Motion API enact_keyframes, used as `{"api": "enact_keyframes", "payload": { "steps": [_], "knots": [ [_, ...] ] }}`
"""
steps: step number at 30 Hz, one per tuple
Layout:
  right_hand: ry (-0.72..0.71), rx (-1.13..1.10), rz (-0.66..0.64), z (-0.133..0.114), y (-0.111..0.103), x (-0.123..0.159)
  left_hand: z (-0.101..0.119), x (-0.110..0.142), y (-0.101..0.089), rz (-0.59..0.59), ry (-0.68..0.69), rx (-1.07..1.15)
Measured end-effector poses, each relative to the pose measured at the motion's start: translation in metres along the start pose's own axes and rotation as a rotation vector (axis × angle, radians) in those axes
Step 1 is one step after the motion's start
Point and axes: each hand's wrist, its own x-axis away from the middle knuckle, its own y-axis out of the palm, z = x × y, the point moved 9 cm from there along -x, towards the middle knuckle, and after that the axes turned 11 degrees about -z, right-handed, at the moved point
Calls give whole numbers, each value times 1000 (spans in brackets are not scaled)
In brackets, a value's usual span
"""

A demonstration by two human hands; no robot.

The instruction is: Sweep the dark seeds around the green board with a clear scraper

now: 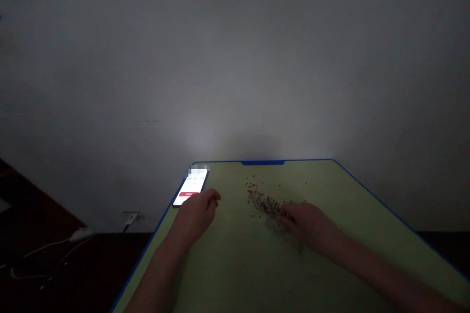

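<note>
Two hands (pixel 198 210) (pixel 308 225) curled, hold unclear, lit phone (pixel 194 186) beside left, dark grains (pixel 270 204) by right

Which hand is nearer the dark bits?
The right hand, right by the dark bits; the left hand is apart from them, beside the phone.

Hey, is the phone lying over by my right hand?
No, the phone lies near the left edge of the table, just beyond the left hand, while the right hand is at the scattered dark bits.
</note>
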Motion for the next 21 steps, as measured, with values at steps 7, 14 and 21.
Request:
{"api": "enact_keyframes", "payload": {
  "steps": [7,14,21],
  "knots": [
    [98,51,50,74,-16,6,2,1,-3,-10,13,3],
    [225,-155,180,134,-40,22,2,-2,0,-39,8,-25],
    [474,-245,214,194,-26,57,4,-2,0,-29,28,-22]
  ]
}}
